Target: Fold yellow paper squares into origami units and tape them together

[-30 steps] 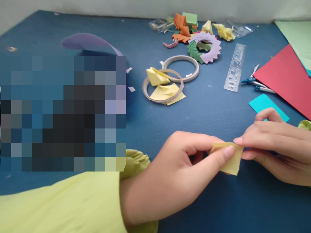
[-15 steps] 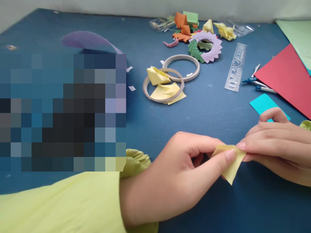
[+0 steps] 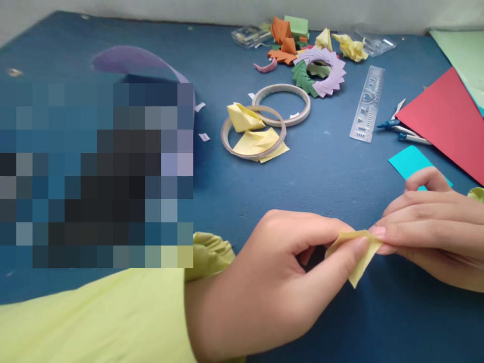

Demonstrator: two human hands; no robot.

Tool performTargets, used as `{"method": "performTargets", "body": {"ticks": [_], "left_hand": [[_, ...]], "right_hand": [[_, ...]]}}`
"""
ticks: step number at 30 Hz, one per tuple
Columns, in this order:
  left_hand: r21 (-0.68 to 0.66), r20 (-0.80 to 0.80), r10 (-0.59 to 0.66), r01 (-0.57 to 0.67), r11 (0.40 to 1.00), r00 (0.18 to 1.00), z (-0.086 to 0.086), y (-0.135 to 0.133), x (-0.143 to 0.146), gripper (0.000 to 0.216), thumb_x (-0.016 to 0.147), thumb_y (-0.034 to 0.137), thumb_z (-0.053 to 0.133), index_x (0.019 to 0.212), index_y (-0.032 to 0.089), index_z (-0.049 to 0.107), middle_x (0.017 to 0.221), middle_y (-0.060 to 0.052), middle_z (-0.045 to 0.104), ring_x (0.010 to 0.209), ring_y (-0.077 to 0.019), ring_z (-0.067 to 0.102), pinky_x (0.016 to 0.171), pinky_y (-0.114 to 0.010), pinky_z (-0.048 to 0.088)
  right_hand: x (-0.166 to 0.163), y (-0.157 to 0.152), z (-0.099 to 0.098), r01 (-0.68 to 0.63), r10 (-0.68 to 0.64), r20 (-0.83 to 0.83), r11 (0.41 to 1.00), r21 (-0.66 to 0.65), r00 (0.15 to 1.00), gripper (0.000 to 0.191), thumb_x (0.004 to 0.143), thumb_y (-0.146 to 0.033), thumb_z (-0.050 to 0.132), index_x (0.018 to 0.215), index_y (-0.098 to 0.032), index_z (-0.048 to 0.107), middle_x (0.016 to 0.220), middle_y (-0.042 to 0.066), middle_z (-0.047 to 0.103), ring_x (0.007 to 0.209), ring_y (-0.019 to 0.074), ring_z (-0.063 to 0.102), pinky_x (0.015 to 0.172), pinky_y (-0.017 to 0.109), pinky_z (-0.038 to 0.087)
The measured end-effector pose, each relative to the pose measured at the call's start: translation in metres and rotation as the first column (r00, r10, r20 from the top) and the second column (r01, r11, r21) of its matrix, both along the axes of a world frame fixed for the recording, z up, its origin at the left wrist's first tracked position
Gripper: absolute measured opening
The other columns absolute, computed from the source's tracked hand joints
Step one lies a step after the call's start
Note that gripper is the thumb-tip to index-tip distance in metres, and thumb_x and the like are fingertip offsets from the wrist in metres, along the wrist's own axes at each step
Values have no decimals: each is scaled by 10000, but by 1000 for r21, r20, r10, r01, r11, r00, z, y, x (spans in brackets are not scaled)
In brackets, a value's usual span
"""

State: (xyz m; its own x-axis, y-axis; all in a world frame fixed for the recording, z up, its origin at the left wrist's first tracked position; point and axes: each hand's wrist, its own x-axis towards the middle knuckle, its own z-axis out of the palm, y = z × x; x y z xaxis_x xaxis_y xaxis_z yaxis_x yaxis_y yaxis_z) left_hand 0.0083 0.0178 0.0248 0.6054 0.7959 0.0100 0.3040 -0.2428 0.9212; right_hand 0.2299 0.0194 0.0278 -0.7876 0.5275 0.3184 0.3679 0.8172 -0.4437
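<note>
A small folded piece of yellow paper (image 3: pixel 360 268) hangs between my two hands, low and right of the middle. My left hand (image 3: pixel 293 275) is closed on it, thumb in front and index finger behind. At the paper's upper right corner, the fingertips of my right hand (image 3: pixel 431 229) pinch its edge. Part of the paper is hidden by my left thumb and fingers. Just behind my right hand lies a turquoise paper rectangle (image 3: pixel 410 161), partly covered by that hand.
Two tape rolls (image 3: pixel 282 105) overlap beyond my hands, with yellow folded papers (image 3: pixel 245 118) by them. Farther back sit a purple-and-green paper ring (image 3: pixel 333 75) and orange folded pieces (image 3: pixel 281 31). A clear ruler (image 3: pixel 367 103), a compass (image 3: pixel 389 124) and red paper (image 3: pixel 446 116) lie right. Pixelation hides the left.
My left hand has shifted slightly down, and the yellow paper's top edge has dropped and tilted a little. Both hands keep their pinch on it.
</note>
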Motion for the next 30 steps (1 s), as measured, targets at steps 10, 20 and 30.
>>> {"method": "performTargets", "body": {"ticks": [10, 20, 30], "left_hand": [[122, 24, 43, -45, 991, 999, -1, -1, 2, 178, 836, 107, 577, 676, 151, 644, 568, 74, 586, 515, -12, 495, 532, -75, 386], [97, -29, 69, -66, 993, 997, -2, 1, 0, 217, 854, 138, 556, 650, 166, 623, 560, 77, 563, 497, -33, 462, 496, -119, 372], [84, -14, 55, -54, 995, 998, 0, 2, 1, 185, 837, 110, 567, 671, 168, 624, 568, 85, 560, 498, -24, 463, 499, -100, 373]], "right_hand": [[-12, -5, 0, 83, -83, -46, 996, 16, 996, 151, 941, -108, 441, 953, -155, 584, 823, -5, 710, 714, 81, 639, 779, 342, 366], [-16, -5, -2, 155, -151, -54, 986, 60, 987, 130, 929, -113, 458, 945, -156, 580, 760, -1, 688, 657, 89, 616, 763, 327, 371], [-15, -7, -5, 147, -145, -50, 988, 44, 988, 114, 907, -82, 469, 909, -145, 564, 740, -2, 662, 662, 99, 596, 755, 348, 362]]}}
